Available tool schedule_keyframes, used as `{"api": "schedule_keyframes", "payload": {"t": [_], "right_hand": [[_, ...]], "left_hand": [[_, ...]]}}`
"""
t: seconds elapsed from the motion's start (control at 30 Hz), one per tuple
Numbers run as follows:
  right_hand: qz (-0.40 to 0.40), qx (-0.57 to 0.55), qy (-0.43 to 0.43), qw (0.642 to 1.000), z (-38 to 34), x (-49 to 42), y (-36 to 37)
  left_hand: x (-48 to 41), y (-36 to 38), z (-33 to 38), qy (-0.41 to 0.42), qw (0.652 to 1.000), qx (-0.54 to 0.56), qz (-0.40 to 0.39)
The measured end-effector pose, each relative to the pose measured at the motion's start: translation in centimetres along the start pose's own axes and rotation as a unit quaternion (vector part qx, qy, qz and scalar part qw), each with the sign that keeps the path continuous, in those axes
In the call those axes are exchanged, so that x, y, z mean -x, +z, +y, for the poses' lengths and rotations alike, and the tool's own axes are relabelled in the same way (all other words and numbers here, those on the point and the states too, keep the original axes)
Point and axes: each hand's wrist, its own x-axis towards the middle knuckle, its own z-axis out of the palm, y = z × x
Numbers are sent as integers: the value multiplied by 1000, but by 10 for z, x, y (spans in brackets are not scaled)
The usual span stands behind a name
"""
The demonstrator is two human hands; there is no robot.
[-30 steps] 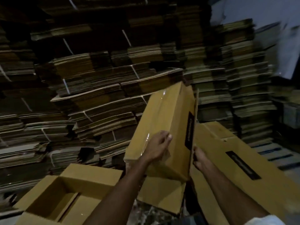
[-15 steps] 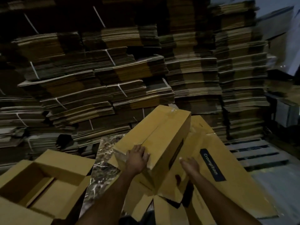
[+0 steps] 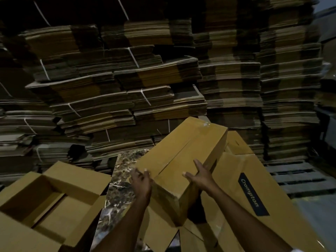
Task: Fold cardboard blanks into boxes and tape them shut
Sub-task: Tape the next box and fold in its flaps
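taped box point(image 3: 181, 157) now tipped flat, seam side up, where a second ago stood on end; reads as one box finished, ready to set aside. left hand point(image 3: 141, 180) curled over near-left corner, right hand point(image 3: 201, 176) spread flat on top by right edge. box rests on crompton blank point(image 3: 254, 195). left of box: strip of marble floor point(image 3: 121, 180), then open box point(image 3: 52, 195). behind: bundled blank stacks point(image 3: 127, 88), close. right: pallet point(image 3: 300, 177).

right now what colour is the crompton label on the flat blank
Dark navy label with pale lettering, on the tan flat blank; head view.
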Motion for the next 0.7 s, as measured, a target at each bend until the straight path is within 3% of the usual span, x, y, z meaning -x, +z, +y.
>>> {"api": "schedule_keyframes", "payload": {"t": [0.13,0.3,0.4,0.5,0.6,0.7], "right_hand": [[25,8,4,1000,7,-4,-17],[50,26,5,998,-1,-9,-47],[102,165,-7,981,-11,-8,-56],[161,291,-90,939,-17,2,-42],[82,314,-160,932,-17,13,-14],[10,337,-176,925,-6,17,3]], "left_hand": [[-7,-11,6,-99,986,134,-23],[5,-17,12,-106,982,99,-119],[11,-8,17,-101,978,101,-149],[8,-5,22,-155,969,158,-112],[5,-6,30,-239,931,254,-108],[-5,-6,34,-293,895,319,-110]]}}
